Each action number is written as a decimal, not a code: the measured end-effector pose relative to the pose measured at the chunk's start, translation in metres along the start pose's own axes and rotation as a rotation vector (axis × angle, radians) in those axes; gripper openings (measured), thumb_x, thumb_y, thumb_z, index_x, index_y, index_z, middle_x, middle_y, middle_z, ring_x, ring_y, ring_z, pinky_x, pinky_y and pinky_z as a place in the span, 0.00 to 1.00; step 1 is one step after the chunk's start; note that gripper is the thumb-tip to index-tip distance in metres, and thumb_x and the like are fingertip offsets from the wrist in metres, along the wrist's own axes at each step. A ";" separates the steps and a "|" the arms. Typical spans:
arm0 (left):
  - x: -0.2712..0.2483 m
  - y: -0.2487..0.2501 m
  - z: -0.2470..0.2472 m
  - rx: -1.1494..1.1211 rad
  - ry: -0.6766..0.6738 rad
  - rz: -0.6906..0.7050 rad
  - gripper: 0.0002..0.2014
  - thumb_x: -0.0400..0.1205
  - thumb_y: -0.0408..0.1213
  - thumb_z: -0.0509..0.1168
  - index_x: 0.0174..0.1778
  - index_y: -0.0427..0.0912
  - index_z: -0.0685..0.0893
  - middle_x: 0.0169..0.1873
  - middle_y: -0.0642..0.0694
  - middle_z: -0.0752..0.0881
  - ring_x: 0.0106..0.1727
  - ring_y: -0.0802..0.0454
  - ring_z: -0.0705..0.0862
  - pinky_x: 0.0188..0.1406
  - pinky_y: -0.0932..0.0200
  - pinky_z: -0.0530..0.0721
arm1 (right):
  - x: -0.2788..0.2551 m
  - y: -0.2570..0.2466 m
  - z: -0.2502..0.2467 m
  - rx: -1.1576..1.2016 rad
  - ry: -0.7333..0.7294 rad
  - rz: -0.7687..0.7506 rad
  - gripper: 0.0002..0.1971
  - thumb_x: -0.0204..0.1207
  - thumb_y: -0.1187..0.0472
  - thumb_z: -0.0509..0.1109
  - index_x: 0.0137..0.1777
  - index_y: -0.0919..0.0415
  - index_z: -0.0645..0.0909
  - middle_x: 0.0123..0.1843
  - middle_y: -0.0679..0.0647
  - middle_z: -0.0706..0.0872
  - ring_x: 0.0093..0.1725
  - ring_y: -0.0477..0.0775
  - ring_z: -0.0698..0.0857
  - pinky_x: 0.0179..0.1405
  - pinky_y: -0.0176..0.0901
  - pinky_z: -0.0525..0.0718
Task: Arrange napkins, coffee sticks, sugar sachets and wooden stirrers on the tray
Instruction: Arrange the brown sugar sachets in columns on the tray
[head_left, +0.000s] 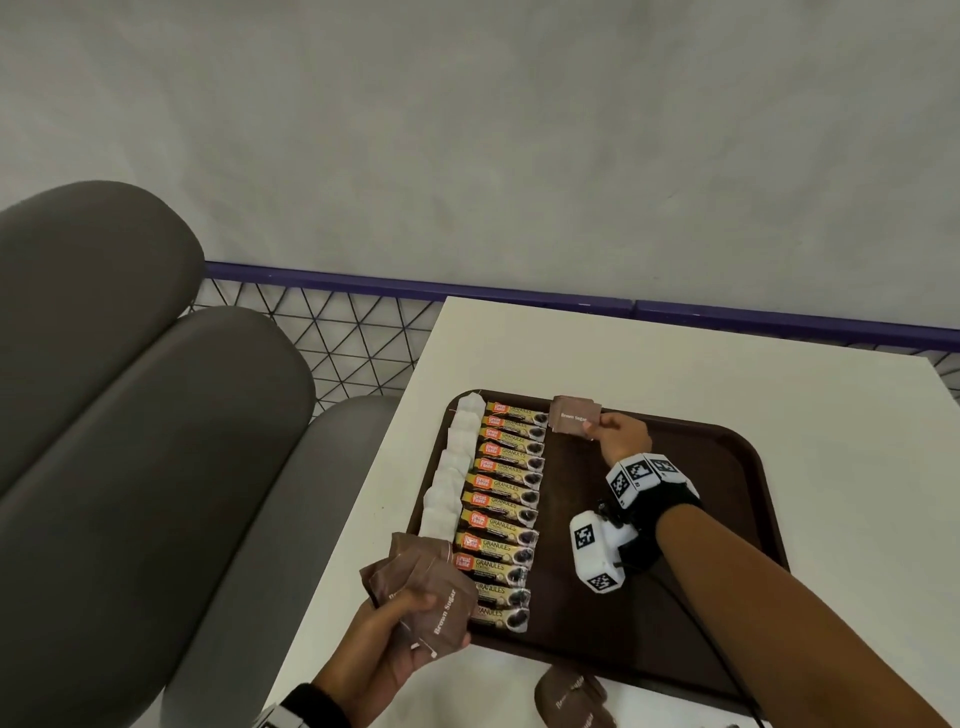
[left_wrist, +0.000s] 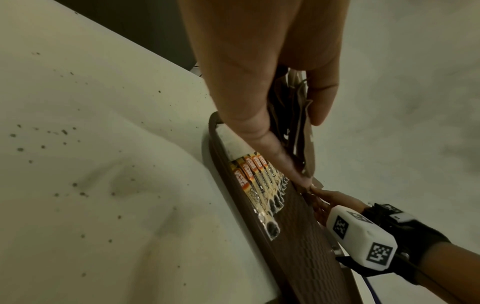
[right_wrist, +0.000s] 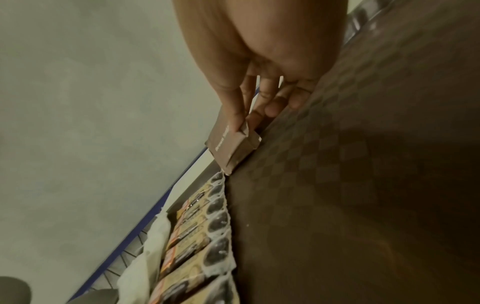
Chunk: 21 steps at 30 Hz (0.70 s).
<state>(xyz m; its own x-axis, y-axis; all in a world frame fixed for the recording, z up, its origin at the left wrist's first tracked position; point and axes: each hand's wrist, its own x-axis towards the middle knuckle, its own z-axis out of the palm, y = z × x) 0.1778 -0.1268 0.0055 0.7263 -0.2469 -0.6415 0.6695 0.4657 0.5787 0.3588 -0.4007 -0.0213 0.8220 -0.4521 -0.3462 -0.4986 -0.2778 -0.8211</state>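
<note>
A dark brown tray (head_left: 727, 467) lies on the white table. White napkins (head_left: 452, 478) run along its left edge, with a column of coffee sticks (head_left: 501, 514) beside them. My right hand (head_left: 618, 436) pinches a brown sugar sachet (head_left: 574, 422) at the tray's far edge, just right of the top coffee stick; the sachet (right_wrist: 231, 144) touches the tray surface (right_wrist: 363, 164) at one corner. My left hand (head_left: 400, 639) grips a bunch of brown sugar sachets (head_left: 426, 587) over the tray's near left corner; the bunch (left_wrist: 293, 127) is fanned between thumb and fingers.
More brown sugar sachets (head_left: 571, 699) lie on the table in front of the tray. A grey padded seat (head_left: 130, 415) stands to the left. A purple rail with wire mesh (head_left: 363, 332) runs behind the table. The tray's right half is bare.
</note>
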 end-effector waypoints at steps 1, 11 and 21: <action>0.001 0.001 -0.001 0.000 0.012 0.001 0.29 0.65 0.19 0.72 0.64 0.32 0.78 0.54 0.25 0.85 0.52 0.29 0.85 0.36 0.38 0.88 | 0.003 0.000 0.002 -0.026 -0.002 0.010 0.10 0.72 0.61 0.73 0.52 0.64 0.85 0.51 0.61 0.87 0.56 0.61 0.83 0.52 0.41 0.74; 0.008 0.008 -0.005 -0.008 0.074 0.039 0.24 0.71 0.22 0.68 0.65 0.33 0.78 0.54 0.29 0.87 0.56 0.31 0.85 0.36 0.46 0.90 | 0.016 0.004 0.013 -0.261 0.034 0.067 0.08 0.70 0.53 0.75 0.39 0.49 0.76 0.58 0.60 0.84 0.62 0.64 0.78 0.60 0.50 0.72; 0.006 0.006 0.005 -0.014 0.059 0.108 0.28 0.69 0.24 0.71 0.66 0.37 0.78 0.57 0.32 0.86 0.59 0.32 0.84 0.38 0.47 0.90 | 0.009 0.004 0.008 -0.246 0.077 0.045 0.13 0.72 0.52 0.73 0.52 0.56 0.78 0.62 0.64 0.79 0.66 0.67 0.72 0.65 0.53 0.69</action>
<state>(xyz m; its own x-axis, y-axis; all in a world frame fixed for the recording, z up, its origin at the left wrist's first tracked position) 0.1875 -0.1300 0.0077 0.7834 -0.1439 -0.6047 0.5852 0.4986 0.6395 0.3664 -0.3994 -0.0313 0.7789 -0.5293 -0.3364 -0.5938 -0.4497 -0.6673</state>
